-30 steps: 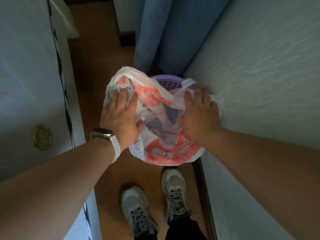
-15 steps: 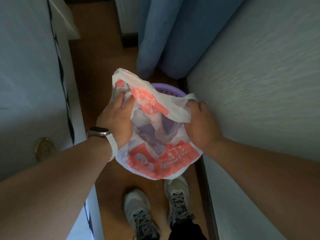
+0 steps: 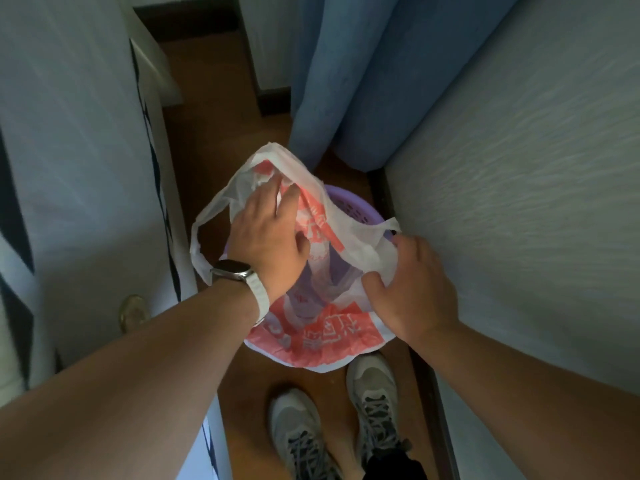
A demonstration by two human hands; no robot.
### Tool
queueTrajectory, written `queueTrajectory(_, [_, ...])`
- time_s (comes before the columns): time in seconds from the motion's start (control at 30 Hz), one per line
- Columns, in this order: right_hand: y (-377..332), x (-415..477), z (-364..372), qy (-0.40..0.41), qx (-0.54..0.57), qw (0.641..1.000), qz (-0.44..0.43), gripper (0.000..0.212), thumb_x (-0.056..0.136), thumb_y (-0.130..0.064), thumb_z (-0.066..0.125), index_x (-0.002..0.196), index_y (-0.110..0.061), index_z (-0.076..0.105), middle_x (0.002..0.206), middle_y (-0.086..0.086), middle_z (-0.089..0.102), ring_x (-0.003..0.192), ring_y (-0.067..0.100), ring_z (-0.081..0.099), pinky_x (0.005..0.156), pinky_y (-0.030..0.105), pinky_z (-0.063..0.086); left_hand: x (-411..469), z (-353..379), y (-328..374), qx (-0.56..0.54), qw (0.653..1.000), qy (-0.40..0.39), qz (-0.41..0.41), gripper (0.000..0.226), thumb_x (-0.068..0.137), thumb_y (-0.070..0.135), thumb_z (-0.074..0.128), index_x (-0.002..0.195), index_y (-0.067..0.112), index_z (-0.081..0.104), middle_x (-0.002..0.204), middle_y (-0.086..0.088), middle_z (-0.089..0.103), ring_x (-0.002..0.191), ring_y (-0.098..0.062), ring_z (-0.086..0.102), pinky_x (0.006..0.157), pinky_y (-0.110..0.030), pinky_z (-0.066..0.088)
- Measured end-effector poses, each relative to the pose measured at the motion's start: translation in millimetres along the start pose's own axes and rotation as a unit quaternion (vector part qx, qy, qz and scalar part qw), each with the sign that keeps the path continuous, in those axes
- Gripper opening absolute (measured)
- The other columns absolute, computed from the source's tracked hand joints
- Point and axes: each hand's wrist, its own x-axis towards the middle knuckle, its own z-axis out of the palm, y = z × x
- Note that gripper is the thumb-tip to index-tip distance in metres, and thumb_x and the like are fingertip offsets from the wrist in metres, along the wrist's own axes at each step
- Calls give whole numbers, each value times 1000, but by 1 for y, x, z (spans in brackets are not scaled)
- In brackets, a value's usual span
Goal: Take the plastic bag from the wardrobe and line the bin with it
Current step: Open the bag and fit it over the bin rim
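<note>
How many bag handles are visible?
2: one handle loops loose left of the left hand; the other lies above the right hand, over the bin.

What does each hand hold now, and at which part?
Both hold the plastic bag over the purple bin. The right hand grips its right edge below a handle; the left hand presses its far-left edge.
</note>
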Motion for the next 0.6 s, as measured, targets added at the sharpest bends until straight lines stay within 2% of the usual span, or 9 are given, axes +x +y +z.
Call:
queueTrajectory(0.07, [-2,4,-4,9,-39,999,-22,55,82,-47,55,128,-22,39,119,2,50,106,20,47,70,29,37,5,2,-5,10,999,-33,-7,66,84,33,67,140,17,34,148,-12,38,129,-32,43,97,-46,46])
queueTrajectory(0.17, [-9,23,-6,29,-71,994,-78,51,86,-41,58,128,-18,43,119,7,51,104,22,49,73,28,38,10,4,-11,1,999,-45,-26,58,87,34,64,136,18,36,141,-9,46,125,-30,47,94,-47,50])
queueTrajectory(0.27, [-20,42,-4,-31,-60,986,-153,53,88,-36,59,135,-20,39,127,5,46,106,21,50,80,30,47,14,8,-13,5,999,-47,-23,49,90,27,58,134,18,37,138,-8,49,123,-30,50,93,-50,50])
queueTrajectory(0.37, [-24,55,-1,-83,-75,976,-184,36,92,-33,55,126,-22,50,124,-1,49,99,19,55,77,33,51,14,10,-15,16,999,-42,-11,46,90,23,58,132,17,39,138,-10,49,122,-32,50,92,-50,50])
queueTrajectory(0.47, [-20,61,1,-82,-52,980,-176,15,94,-28,52,102,-18,59,98,0,57,77,15,52,65,28,40,14,12,-17,13,999,-41,4,49,89,20,58,134,18,38,140,-10,47,123,-33,48,92,-51,50])
queueTrajectory(0.6, [-9,68,-6,37,-22,996,-73,17,94,-23,48,92,-9,57,83,4,49,70,19,45,62,28,32,13,18,-21,12,1000,-26,13,59,90,24,60,142,20,32,148,-12,40,133,-35,40,95,-51,47])
